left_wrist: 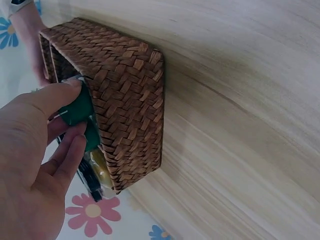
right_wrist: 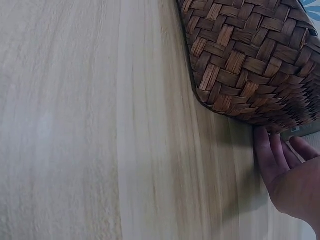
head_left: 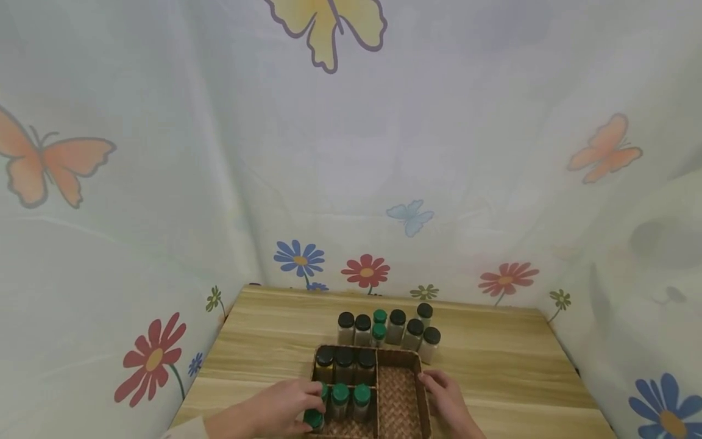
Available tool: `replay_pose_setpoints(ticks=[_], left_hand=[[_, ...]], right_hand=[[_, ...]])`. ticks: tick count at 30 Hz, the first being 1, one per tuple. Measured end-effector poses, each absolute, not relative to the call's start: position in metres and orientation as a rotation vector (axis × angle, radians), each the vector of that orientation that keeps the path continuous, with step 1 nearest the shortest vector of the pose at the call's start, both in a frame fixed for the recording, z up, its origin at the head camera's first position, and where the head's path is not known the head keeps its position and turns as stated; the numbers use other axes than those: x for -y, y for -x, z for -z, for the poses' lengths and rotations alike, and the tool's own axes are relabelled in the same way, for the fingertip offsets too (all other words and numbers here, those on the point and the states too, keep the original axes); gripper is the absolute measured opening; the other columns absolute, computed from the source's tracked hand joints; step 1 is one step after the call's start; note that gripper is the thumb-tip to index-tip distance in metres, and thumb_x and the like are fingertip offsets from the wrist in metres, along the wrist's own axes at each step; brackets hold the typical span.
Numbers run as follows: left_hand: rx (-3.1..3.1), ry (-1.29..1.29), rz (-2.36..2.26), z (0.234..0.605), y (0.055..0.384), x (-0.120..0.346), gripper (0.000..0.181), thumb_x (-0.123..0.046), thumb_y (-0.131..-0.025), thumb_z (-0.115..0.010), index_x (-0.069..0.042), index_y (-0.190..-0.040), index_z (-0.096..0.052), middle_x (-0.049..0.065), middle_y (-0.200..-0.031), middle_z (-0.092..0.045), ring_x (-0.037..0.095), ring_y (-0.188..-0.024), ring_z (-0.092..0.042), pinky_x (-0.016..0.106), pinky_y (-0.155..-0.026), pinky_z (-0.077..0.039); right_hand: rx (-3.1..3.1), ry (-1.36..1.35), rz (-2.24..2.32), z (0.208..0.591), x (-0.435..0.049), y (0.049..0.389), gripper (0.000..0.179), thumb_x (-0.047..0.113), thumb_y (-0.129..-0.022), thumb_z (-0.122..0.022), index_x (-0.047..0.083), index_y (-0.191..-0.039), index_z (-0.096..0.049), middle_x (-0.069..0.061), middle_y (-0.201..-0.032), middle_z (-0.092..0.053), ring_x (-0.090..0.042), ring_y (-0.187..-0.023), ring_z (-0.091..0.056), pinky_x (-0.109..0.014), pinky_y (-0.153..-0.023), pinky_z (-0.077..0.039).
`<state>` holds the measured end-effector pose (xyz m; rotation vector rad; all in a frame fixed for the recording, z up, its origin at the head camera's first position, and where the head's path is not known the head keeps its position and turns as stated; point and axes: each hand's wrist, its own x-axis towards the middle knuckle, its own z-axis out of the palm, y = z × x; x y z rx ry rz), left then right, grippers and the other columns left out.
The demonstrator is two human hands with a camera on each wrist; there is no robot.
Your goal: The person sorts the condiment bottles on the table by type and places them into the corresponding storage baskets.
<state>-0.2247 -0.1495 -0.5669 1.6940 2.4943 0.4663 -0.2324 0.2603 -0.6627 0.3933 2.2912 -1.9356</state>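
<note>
A woven brown basket (head_left: 399, 396) with compartments sits at the front of the table. My left hand (head_left: 280, 405) pinches a green-capped jar (head_left: 314, 419) between thumb and fingers, at the near left corner of the basket's front left compartment. The left wrist view shows its green cap (left_wrist: 79, 107) by the woven wall. Three other green-capped jars (head_left: 340, 394) stand upright in that compartment, and three black-capped jars (head_left: 344, 358) fill the one behind. The fingers of my right hand (head_left: 446, 402) touch the basket's right side, looking fairly straight in the right wrist view.
Behind the basket several black-capped jars (head_left: 397, 326) and two green-capped jars (head_left: 379, 332) stand on the wooden table (head_left: 504, 360). The basket's long right compartment shows its bare woven floor. A patterned cloth (head_left: 329, 183) with flowers and butterflies hangs around the table.
</note>
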Motion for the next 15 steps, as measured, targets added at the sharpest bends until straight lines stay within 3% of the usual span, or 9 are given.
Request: replay_pose_setpoints(ticks=[15], left_hand=[[-2.567, -1.612, -0.418, 0.5658, 0.2217, 0.1526, 0.031, -0.027, -0.09, -0.088, -0.023, -0.118, -0.075, -0.013, -0.109, -0.056, -0.004, -0.091, -0.054, 0.011, -0.073, -0.048]], right_hand=[[-2.288, -0.397, 1.976, 0.6649, -0.2557, 0.2328, 0.055, 0.042, -0.102, -0.069, -0.004, -0.131, -0.064, -0.021, -0.129, -0.065, -0.032, -0.116, -0.061, -0.047, -0.081, -0.063]])
